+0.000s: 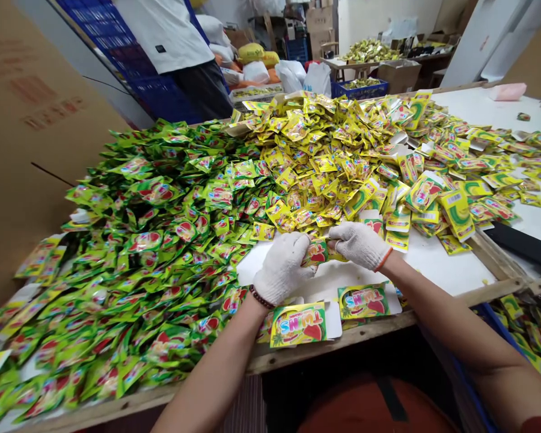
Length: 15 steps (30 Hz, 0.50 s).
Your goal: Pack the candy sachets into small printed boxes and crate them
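Observation:
Both my hands wear white knit gloves and meet over the white table top [252, 263]. My left hand [283, 267] is closed on the left side of a small green and yellow candy box [316, 252] with a watermelon picture. At the box's right end my right hand [358, 245] has its fingers pinched together; its fingertips are partly hidden. Below my hands, at the table's front edge, lie flat printed boxes [297, 325] with white flaps, marked "TWINS", and another flat box [363, 302] beside them.
Green candy packets [162, 240] are heaped on the left, yellow packets [324, 150] at the back. Printed boxes [457, 213] lie at right. A wooden rail [491, 290] edges the table. A blue crate [496, 331] stands below right. A person in a white shirt [171, 36] stands behind.

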Each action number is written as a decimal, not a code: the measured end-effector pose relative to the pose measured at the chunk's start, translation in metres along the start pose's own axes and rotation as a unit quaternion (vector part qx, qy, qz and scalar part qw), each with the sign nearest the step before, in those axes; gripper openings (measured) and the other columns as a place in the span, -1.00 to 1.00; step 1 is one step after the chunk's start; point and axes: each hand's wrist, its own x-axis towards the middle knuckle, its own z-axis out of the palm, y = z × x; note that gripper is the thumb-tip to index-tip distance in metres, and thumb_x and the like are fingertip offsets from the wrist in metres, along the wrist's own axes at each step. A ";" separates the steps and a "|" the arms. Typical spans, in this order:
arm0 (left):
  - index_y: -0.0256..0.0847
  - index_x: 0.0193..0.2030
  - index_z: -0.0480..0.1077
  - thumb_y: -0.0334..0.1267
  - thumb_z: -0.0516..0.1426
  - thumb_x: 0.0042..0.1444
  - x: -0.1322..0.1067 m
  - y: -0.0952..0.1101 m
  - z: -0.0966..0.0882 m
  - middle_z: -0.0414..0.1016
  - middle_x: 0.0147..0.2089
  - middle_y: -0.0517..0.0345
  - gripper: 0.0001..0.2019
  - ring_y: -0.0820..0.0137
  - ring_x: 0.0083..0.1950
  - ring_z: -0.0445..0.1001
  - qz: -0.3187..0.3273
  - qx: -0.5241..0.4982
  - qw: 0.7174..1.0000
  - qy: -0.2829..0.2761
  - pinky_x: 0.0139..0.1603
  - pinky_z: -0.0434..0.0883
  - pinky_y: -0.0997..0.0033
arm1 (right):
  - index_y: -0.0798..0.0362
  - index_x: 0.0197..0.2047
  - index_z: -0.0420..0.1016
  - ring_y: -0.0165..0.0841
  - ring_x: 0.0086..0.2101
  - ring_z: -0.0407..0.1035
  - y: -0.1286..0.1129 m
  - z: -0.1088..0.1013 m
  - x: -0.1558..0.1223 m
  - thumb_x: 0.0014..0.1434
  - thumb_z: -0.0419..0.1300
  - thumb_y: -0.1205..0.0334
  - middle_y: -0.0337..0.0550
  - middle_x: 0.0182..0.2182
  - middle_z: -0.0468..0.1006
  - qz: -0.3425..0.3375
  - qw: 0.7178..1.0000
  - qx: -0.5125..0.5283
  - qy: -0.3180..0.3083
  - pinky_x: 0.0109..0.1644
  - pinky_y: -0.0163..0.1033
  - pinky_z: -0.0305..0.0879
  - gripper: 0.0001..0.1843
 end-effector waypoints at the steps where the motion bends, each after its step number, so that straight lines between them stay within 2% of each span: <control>1: -0.25 -0.03 0.41 -0.23 0.23 0.02 0.000 0.000 0.000 0.55 -0.09 -0.11 -0.65 0.09 -0.03 0.50 -0.002 -0.001 1.000 -0.003 -0.03 0.47 0.13 | 0.07 -0.57 0.36 -0.43 -0.44 0.19 0.001 -0.001 0.000 0.03 0.17 0.44 -0.27 -0.55 0.34 -0.013 1.000 0.010 -0.009 -0.33 -0.30 0.04 -0.81; 3: -0.24 0.00 0.41 -0.25 0.23 0.01 0.000 0.001 0.001 0.56 -0.06 -0.10 -0.63 0.09 -0.02 0.50 0.007 -0.010 1.000 -0.009 -0.01 0.47 0.13 | 0.08 -0.57 0.37 -0.44 -0.45 0.20 0.004 -0.004 -0.001 0.01 0.12 0.48 -0.28 -0.57 0.34 -0.011 0.997 0.062 -0.051 -0.34 -0.32 0.07 -0.81; 5: -0.23 0.03 0.40 -0.27 0.23 -0.01 0.001 0.002 0.002 0.56 -0.03 -0.10 -0.59 0.10 -0.01 0.50 0.030 -0.026 0.999 -0.014 0.01 0.47 0.11 | 0.08 -0.56 0.41 -0.46 -0.52 0.18 0.009 -0.005 -0.002 0.04 0.14 0.40 -0.31 -0.62 0.31 0.045 0.987 0.129 -0.086 -0.41 -0.33 0.07 -0.83; 6: -0.23 0.05 0.40 -0.29 0.23 -0.02 0.001 0.002 0.003 0.55 -0.02 -0.10 -0.57 0.10 0.00 0.49 0.039 -0.033 0.999 -0.013 0.02 0.47 0.10 | 0.08 -0.54 0.43 -0.47 -0.54 0.17 0.010 -0.005 -0.002 0.05 0.18 0.33 -0.33 -0.64 0.30 0.082 0.981 0.157 -0.084 -0.44 -0.33 0.06 -0.85; 8: -0.24 0.06 0.39 -0.30 0.22 -0.02 0.002 0.003 0.004 0.55 0.00 -0.12 -0.56 0.09 0.01 0.49 0.046 -0.037 0.998 -0.006 0.03 0.46 0.09 | 0.09 -0.52 0.44 -0.48 -0.56 0.17 0.011 -0.001 -0.001 -0.01 0.25 0.25 -0.36 -0.66 0.31 0.132 0.972 0.191 -0.032 -0.47 -0.35 0.07 -0.88; 11: -0.27 0.00 0.41 -0.27 0.22 0.03 0.003 0.004 0.005 0.55 -0.07 -0.11 -0.64 0.12 -0.05 0.49 0.025 -0.038 0.999 0.008 -0.04 0.47 0.14 | 0.08 -0.52 0.40 -0.50 -0.54 0.19 0.006 0.007 0.002 -0.06 0.26 0.25 -0.36 -0.64 0.33 0.126 0.964 0.231 0.047 -0.46 -0.37 0.10 -0.87; 13: -0.28 -0.06 0.42 -0.19 0.22 0.06 0.002 0.002 0.004 0.54 -0.15 -0.07 -0.69 0.15 -0.13 0.49 -0.006 -0.037 0.999 0.019 -0.12 0.46 0.18 | 0.08 -0.43 0.42 -0.50 -0.52 0.21 0.003 0.009 0.002 -0.02 0.24 0.20 -0.35 -0.58 0.37 0.110 0.950 0.287 0.053 -0.44 -0.37 0.15 -0.87; 15: -0.29 -0.06 0.42 -0.15 0.22 0.08 0.000 0.000 0.003 0.53 -0.18 -0.04 -0.67 0.16 -0.16 0.49 -0.033 -0.036 0.998 0.029 -0.14 0.45 0.20 | 0.09 -0.28 0.45 -0.49 -0.48 0.24 0.002 0.009 0.001 -0.02 0.26 0.15 -0.31 -0.47 0.43 0.095 0.934 0.341 0.048 -0.41 -0.37 0.20 -0.75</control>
